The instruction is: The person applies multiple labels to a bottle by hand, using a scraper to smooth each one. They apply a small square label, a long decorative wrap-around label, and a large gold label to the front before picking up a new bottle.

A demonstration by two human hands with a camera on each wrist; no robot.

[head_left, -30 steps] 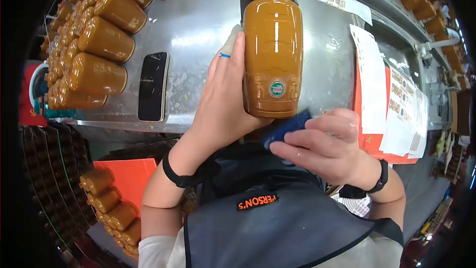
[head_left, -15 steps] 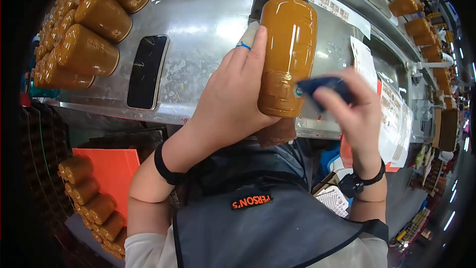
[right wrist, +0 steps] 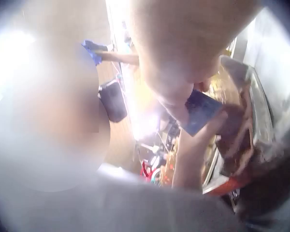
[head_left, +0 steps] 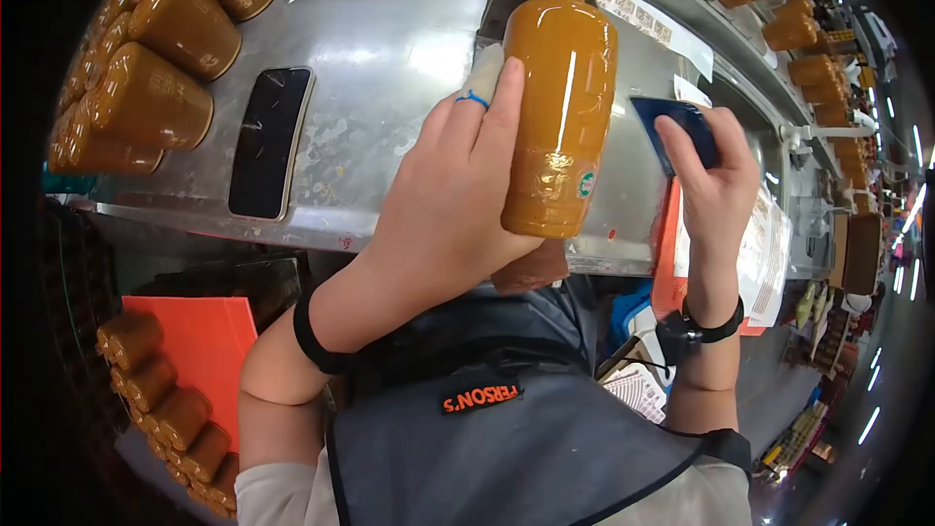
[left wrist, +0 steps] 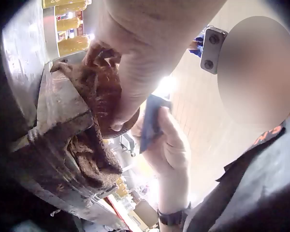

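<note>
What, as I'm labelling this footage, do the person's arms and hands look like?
The left hand has a pale finger cover with a blue band, and a black wristband below. The right hand shows no covering; its wrist carries a black strap with a dark device. The sleeves are short and pale.

Glossy amber bottle (head_left: 557, 117), round green sticker (head_left: 585, 184), blue card (head_left: 690, 129) near

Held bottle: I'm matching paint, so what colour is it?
Caramel brown; the bottle shows best in the head view.

The bottle (head_left: 559, 88) is amber-brown, its sticker (head_left: 586, 183) green and white, the card (head_left: 697, 129) dark blue.
</note>
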